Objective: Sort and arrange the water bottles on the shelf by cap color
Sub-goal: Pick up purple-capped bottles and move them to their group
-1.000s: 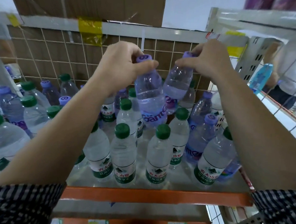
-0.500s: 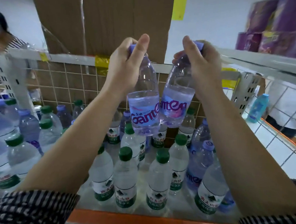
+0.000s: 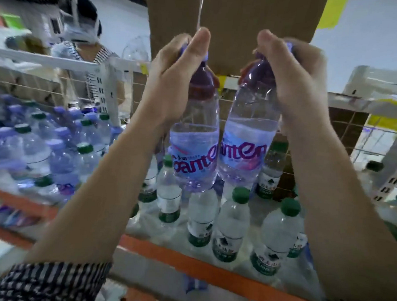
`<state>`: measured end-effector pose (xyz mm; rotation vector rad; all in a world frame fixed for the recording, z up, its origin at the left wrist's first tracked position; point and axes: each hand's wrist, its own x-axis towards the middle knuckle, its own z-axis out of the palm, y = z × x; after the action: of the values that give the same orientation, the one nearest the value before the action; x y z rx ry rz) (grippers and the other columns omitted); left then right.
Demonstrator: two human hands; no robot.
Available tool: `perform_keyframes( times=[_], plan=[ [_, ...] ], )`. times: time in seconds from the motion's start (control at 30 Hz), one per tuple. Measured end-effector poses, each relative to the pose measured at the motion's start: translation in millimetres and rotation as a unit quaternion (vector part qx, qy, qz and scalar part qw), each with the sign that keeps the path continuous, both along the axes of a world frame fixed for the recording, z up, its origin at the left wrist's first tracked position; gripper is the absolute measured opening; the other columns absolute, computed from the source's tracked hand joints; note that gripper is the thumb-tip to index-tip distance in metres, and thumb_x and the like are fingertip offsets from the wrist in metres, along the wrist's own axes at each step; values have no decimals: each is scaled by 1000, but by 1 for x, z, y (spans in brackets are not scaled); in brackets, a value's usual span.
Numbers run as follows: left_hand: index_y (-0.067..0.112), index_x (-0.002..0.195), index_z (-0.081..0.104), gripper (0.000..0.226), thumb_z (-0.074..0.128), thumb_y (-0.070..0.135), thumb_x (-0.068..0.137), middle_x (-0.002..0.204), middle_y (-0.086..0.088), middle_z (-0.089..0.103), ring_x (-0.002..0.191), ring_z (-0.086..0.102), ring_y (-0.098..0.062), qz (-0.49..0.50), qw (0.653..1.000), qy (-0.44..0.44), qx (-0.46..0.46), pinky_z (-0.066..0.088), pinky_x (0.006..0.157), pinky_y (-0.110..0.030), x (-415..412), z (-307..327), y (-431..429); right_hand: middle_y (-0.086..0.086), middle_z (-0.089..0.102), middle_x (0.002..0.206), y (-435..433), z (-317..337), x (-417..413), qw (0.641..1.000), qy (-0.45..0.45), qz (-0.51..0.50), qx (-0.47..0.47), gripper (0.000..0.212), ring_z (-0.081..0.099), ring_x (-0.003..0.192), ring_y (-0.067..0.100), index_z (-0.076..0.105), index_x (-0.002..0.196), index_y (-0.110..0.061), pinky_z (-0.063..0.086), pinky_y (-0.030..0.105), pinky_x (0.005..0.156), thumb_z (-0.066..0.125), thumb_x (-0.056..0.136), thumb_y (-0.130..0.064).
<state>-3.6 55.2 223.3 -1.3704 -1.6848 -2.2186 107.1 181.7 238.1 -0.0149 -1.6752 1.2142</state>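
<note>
the left hand is clenched around the neck and purple cap of one purple-cap bottle, thumb laid over the cap. the right hand is clenched the same way around the neck of a second purple-cap bottle. both bottles hang upright in the air above the shelf, side by side and touching or nearly touching at label height. each is clear plastic with a purple-lettered label and holds clear water up to about the shoulder, with an air space above the waterline.

on the shelf below stand the green-cap bottles, upright, capped and filled with clear water, each with a white and green label. they stand in a loose cluster close behind the orange front edge, directly beneath the two raised bottles.

the shelf bay to the left holds a mixed group of bottles, purple caps and green caps interleaved; motion blur hides their labels.

a cardboard box stands on the rail behind the hands. a second person in a striped top stands behind the left bay.
</note>
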Motion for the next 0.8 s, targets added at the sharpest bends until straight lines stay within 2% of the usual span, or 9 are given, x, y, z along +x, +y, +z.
perform_keyframes(
  times=[0.1, 0.2, 0.3, 0.4, 0.47, 0.57, 0.63, 0.73, 0.8],
  plan=[
    [18, 77, 55, 37, 55, 53, 88, 72, -12, 61, 65, 64, -24, 23, 1000, 13, -7, 56, 66, -39, -18, -16, -49, 4, 62, 58, -43, -20, -26, 998, -14, 50, -19, 35, 62, 51, 14, 64, 79, 5, 49, 24, 51, 65, 90, -29],
    [8, 82, 56, 46, 53, 54, 87, 71, -17, 61, 66, 63, -29, 44, 999, 10, -13, 58, 65, -40, -41, -40, -104, 8, 58, 57, -94, -53, -55, 992, -30, 111, -55, 27, 59, 49, 18, 62, 68, -10, 50, 29, 52, 64, 90, -25],
    [3, 80, 50, 55, 54, 58, 87, 82, -33, 60, 76, 62, -47, 77, 996, 8, -41, 52, 77, -64, -71, -66, -164, 3, 63, 60, -149, -84, -91, 991, -58, 116, -43, 23, 63, 55, 15, 61, 77, -7, 52, 28, 57, 61, 92, -24],
    [5, 81, 47, 64, 54, 68, 85, 80, -38, 51, 78, 57, -53, 98, 992, -10, -73, 47, 78, -69, -100, -91, -226, -8, 66, 62, -204, -111, -128, 989, -73, 117, -51, 19, 64, 60, 7, 61, 81, -13, 50, 22, 60, 59, 92, -29],
    [15, 75, 46, 56, 53, 69, 85, 76, -37, 48, 75, 55, -53, 120, 989, -16, -87, 45, 74, -69, -119, -107, -263, -9, 66, 63, -239, -128, -153, 987, -86, 126, -55, 21, 62, 62, 8, 60, 82, -16, 48, 24, 60, 58, 91, -34],
    [27, 74, 47, 42, 52, 67, 88, 69, -26, 57, 70, 60, -46, 161, 981, -29, -103, 47, 68, -63, -144, -132, -314, -12, 62, 64, -285, -154, -188, 982, -114, 140, -47, 25, 56, 63, 12, 58, 83, -16, 45, 39, 61, 57, 89, -40],
    [27, 75, 49, 40, 51, 64, 90, 67, -17, 61, 67, 62, -41, 185, 976, -37, -110, 49, 65, -56, -161, -150, -343, -9, 59, 65, -312, -171, -210, 978, -135, 150, -52, 22, 52, 61, 13, 56, 81, -22, 43, 35, 60, 56, 89, -43],
    [29, 74, 48, 40, 49, 67, 89, 70, -21, 57, 66, 57, -41, 236, 962, -61, -124, 46, 67, -63, -187, -177, -380, 14, 61, 69, -344, -193, -245, 966, -162, 189, -70, 22, 55, 60, 15, 55, 84, -18, 45, 25, 56, 56, 90, -40],
    [35, 74, 48, 35, 47, 67, 90, 66, -8, 60, 65, 57, -36, 274, 949, -71, -141, 45, 67, -62, -205, -193, -398, 19, 63, 71, -361, -204, -270, 956, -178, 215, -88, 25, 57, 58, 15, 55, 87, -13, 46, 24, 54, 56, 90, -38]
  ],
)
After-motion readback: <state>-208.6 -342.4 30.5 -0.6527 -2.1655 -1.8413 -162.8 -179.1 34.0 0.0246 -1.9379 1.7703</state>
